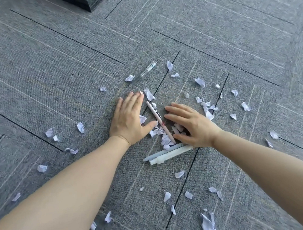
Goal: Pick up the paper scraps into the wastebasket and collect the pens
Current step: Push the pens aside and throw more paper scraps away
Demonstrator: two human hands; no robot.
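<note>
Several white paper scraps lie scattered over the grey carpet, with a small heap gathered between my hands. My left hand lies flat on the carpet, fingers straight, left of a pink pen. My right hand rests flat to the right of that pen, fingers spread over scraps. A light blue pen and a white pen lie side by side just below my right hand. A clear pen lies farther away, above my left hand. No wastebasket is in view.
A dark, glossy object's base stands on the carpet at the top left. Loose scraps reach out to the left, the right and the near bottom.
</note>
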